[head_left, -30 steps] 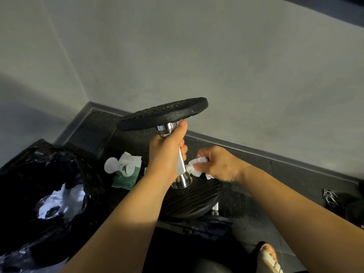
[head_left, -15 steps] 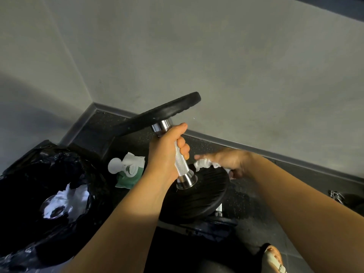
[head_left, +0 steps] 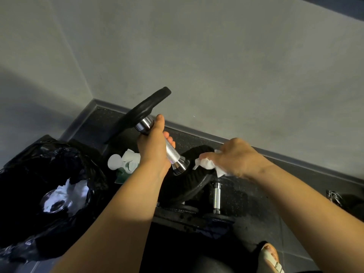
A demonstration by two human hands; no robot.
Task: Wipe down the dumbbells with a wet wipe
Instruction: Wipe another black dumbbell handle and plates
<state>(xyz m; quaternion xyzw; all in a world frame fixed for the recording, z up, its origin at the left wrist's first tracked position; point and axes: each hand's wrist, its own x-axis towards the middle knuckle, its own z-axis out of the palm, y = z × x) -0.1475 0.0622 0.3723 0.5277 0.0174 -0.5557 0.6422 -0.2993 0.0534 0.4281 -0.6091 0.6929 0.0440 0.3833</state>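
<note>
Nearest the camera, a foot in a pale strapped sandal (head_left: 272, 257) is standing on the dark speckled rubber floor (head_left: 242, 201). To the left, a crumpled black plastic bin bag (head_left: 29, 203) is gaping open, with white wadded tissue (head_left: 74, 191) lying inside. Between the forearms, a second chrome-handled dumbbell (head_left: 216, 195) is lying on the floor, partly hidden beneath the held one.

Further on, the left hand (head_left: 151, 152) is wrapping its fingers and thumb round the knurled chrome handle of a black-plated dumbbell (head_left: 173, 155), holding it tilted with its top end leaning left and away. The thumb is reaching up along the bar toward the smooth collar. Just right of it, the right hand (head_left: 236, 158) is clutching a bunched white wet wipe (head_left: 205, 164) in curled fingers and pressing it against the far rim of the ribbed black lower plate (head_left: 187, 186). The two hands are near each other but apart, with the handle's lower collar showing between them.

Left of the left wrist, a green and white wipes packet (head_left: 126, 168) is lying on the floor with its round lid open. The black upper plate (head_left: 143, 113) is rising edge-on past the grey skirting board (head_left: 216, 137) toward the plain grey wall (head_left: 216, 66).
</note>
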